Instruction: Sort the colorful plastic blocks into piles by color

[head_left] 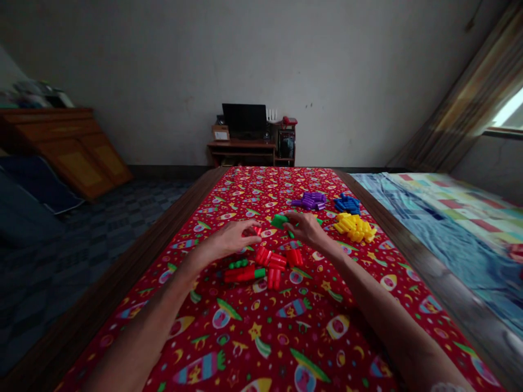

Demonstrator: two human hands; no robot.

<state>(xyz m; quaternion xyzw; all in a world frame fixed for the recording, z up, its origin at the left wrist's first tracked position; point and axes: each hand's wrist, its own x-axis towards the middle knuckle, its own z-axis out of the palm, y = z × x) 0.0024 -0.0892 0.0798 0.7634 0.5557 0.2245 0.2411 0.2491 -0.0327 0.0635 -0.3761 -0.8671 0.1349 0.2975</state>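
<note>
My left hand [233, 237] is closed, its thumb and fingers around a small red building block [257, 231]. Across from it, my right hand [307, 228] grips a green building block [279, 221]; more green pieces show partly behind and beneath that hand. Several red blocks [276, 261] lie in a loose cluster nearer to me, between my forearms. To their left is a row of red blocks [241, 274] with a green piece [260, 273] at its right end. A knobbly green piece [238, 264] rests just behind that row.
Heaps of purple blocks [310, 201], blue blocks [347, 204] and yellow blocks [354, 227] lie on the right of the red patterned tablecloth [286, 337]. A bed [445, 228] adjoins the table's right side. A desk with a monitor [245, 121] stands beyond the far end.
</note>
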